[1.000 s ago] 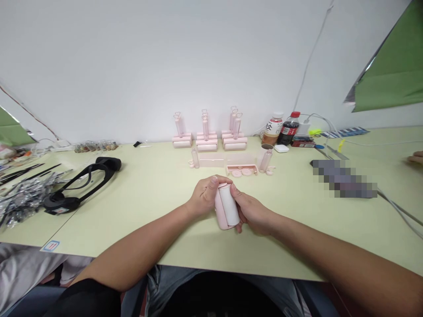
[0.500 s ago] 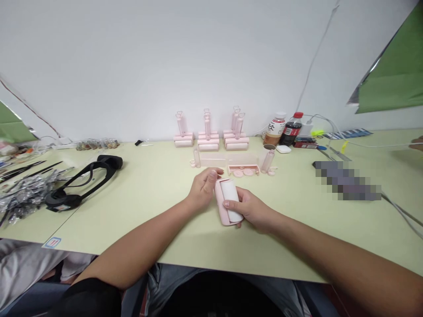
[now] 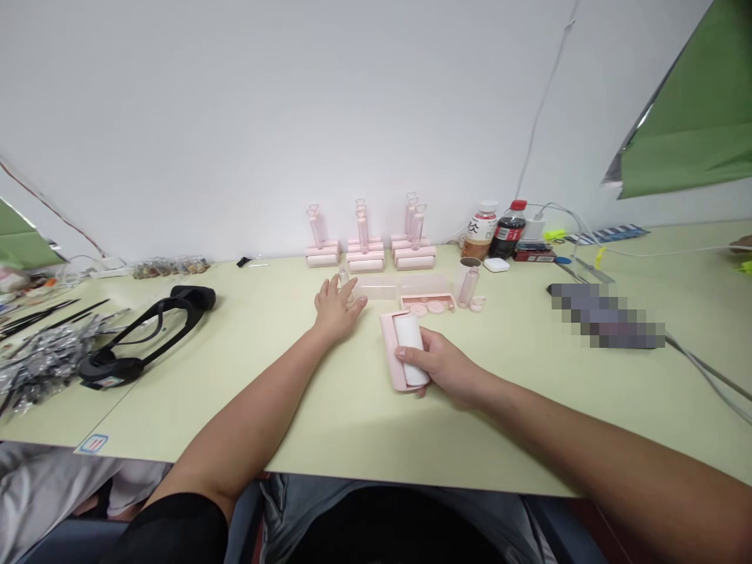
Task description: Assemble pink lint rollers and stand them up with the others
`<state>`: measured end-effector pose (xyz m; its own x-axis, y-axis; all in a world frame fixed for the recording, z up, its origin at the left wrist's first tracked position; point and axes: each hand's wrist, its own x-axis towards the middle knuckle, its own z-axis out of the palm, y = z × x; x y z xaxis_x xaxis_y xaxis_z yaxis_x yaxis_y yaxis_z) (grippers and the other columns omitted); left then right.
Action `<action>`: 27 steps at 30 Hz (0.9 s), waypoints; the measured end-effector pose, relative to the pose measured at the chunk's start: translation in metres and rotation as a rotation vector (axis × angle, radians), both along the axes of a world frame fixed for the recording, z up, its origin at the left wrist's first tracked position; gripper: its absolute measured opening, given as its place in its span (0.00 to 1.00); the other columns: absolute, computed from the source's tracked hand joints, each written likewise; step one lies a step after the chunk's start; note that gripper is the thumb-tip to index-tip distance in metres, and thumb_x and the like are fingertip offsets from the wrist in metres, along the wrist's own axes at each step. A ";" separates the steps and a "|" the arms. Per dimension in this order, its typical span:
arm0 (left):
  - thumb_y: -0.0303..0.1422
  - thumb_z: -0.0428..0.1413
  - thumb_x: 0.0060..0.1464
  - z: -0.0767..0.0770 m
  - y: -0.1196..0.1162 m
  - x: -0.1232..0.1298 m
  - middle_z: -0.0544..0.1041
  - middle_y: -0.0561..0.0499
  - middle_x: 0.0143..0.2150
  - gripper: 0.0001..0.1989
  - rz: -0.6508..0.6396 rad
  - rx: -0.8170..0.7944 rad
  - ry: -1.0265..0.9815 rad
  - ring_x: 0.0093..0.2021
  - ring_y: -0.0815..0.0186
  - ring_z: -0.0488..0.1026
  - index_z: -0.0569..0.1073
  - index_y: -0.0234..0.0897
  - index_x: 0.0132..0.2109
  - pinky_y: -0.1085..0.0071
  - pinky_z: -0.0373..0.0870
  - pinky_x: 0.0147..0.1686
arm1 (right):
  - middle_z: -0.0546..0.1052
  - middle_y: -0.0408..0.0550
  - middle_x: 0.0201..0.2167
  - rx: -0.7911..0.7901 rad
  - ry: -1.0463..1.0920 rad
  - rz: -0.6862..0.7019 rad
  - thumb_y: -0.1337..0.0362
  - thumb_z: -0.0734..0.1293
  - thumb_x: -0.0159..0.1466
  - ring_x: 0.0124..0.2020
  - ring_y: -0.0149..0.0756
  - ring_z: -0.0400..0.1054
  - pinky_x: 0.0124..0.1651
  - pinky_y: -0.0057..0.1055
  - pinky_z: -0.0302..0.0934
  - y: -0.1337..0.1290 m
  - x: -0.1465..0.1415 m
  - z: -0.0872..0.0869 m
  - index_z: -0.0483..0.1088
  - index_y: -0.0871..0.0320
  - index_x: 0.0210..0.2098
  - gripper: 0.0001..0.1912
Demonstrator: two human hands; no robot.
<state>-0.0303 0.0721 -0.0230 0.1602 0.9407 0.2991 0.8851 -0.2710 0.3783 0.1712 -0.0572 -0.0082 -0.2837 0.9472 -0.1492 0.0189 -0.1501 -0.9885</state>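
Observation:
My right hand (image 3: 446, 362) grips a pink case with a white roll (image 3: 405, 352), its thumb lying across the roll. The case is tilted and held above the table in front of me. My left hand (image 3: 339, 308) is stretched forward, empty, with its fingers spread. Just beyond its fingertips stands a small clear pink tube (image 3: 344, 275), partly hidden by the hand. An open pink tray with round discs (image 3: 428, 302) lies past the held case. To its right stands another clear pink tube (image 3: 468, 287) beside a small pink cap (image 3: 477, 304).
Several pink roller cases (image 3: 365, 261) with upright tubes line the wall. A tea bottle (image 3: 479, 233) and a cola bottle (image 3: 507, 230) stand at the back right. At left lie a black headset (image 3: 150, 337) and silvery packets (image 3: 52, 345). Cables and a blurred dark object (image 3: 605, 315) lie right.
My left hand has left the top of the case and moved forward and left, its fingers spreading. My right hand still holds the case. The view has shifted slightly.

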 end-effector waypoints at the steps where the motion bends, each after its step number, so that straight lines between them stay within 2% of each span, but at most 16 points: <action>1: 0.50 0.45 0.61 -0.002 0.001 0.000 0.52 0.43 0.71 0.29 -0.006 -0.007 0.009 0.71 0.44 0.44 0.60 0.49 0.67 0.41 0.46 0.63 | 0.72 0.40 0.26 0.001 0.000 0.001 0.55 0.71 0.57 0.22 0.30 0.68 0.16 0.24 0.64 0.000 0.000 0.000 0.65 0.56 0.40 0.18; 5: 0.45 0.42 0.64 -0.005 0.001 -0.001 0.57 0.44 0.69 0.26 -0.030 0.036 0.018 0.70 0.46 0.48 0.62 0.47 0.66 0.43 0.47 0.63 | 0.72 0.41 0.26 0.000 0.004 -0.015 0.55 0.70 0.58 0.22 0.30 0.68 0.16 0.24 0.63 0.001 0.000 -0.001 0.65 0.57 0.41 0.18; 9: 0.40 0.49 0.61 0.003 -0.010 0.002 0.67 0.41 0.59 0.19 -0.100 0.245 -0.043 0.63 0.49 0.59 0.71 0.42 0.56 0.47 0.52 0.62 | 0.71 0.40 0.24 0.001 0.019 -0.088 0.54 0.70 0.57 0.22 0.32 0.68 0.16 0.25 0.63 0.003 0.002 0.002 0.65 0.56 0.41 0.18; 11: 0.37 0.51 0.60 0.009 -0.020 0.005 0.70 0.41 0.52 0.14 -0.204 0.330 -0.117 0.55 0.54 0.65 0.73 0.40 0.50 0.53 0.59 0.57 | 0.71 0.40 0.23 0.004 0.051 -0.134 0.53 0.70 0.57 0.22 0.32 0.67 0.15 0.25 0.62 0.004 0.004 0.006 0.64 0.56 0.40 0.18; 13: 0.34 0.50 0.60 0.013 -0.033 0.007 0.71 0.43 0.46 0.09 -0.371 0.340 -0.202 0.47 0.60 0.69 0.70 0.38 0.46 0.61 0.66 0.49 | 0.71 0.40 0.22 0.009 0.101 -0.189 0.53 0.70 0.56 0.21 0.32 0.65 0.14 0.25 0.60 0.006 0.008 0.010 0.64 0.56 0.39 0.17; 15: 0.32 0.48 0.61 0.014 -0.046 0.008 0.71 0.45 0.46 0.07 -0.533 0.290 -0.280 0.38 0.66 0.70 0.66 0.39 0.46 0.67 0.68 0.40 | 0.69 0.39 0.21 0.017 0.174 -0.245 0.54 0.70 0.56 0.20 0.31 0.64 0.13 0.25 0.58 0.009 0.012 0.015 0.64 0.56 0.38 0.17; 17: 0.33 0.49 0.61 0.014 -0.057 0.009 0.72 0.45 0.47 0.10 -0.623 0.240 -0.338 0.31 0.70 0.68 0.63 0.39 0.49 0.71 0.67 0.33 | 0.67 0.38 0.20 0.029 0.255 -0.292 0.54 0.69 0.56 0.18 0.31 0.62 0.12 0.25 0.56 0.011 0.016 0.018 0.64 0.56 0.37 0.16; 21: 0.36 0.52 0.60 0.015 -0.072 0.012 0.74 0.46 0.46 0.16 -0.671 0.232 -0.361 0.28 0.72 0.67 0.63 0.40 0.54 0.73 0.64 0.28 | 0.70 0.42 0.24 0.038 0.346 -0.306 0.53 0.68 0.57 0.18 0.30 0.61 0.11 0.25 0.54 0.014 0.022 0.021 0.65 0.57 0.38 0.16; 27: 0.38 0.53 0.60 0.021 -0.073 0.013 0.77 0.47 0.42 0.17 -0.686 0.299 -0.309 0.26 0.72 0.65 0.69 0.40 0.54 0.73 0.66 0.30 | 0.68 0.41 0.21 0.028 0.338 -0.283 0.53 0.68 0.58 0.17 0.30 0.60 0.10 0.25 0.52 0.014 0.023 0.019 0.66 0.58 0.37 0.15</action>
<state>-0.0173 -0.0005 -0.0019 0.5414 0.5362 0.6475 0.3522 -0.8440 0.4045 0.1942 -0.0428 0.0112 -0.0414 0.9970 -0.0660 -0.3439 -0.0762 -0.9359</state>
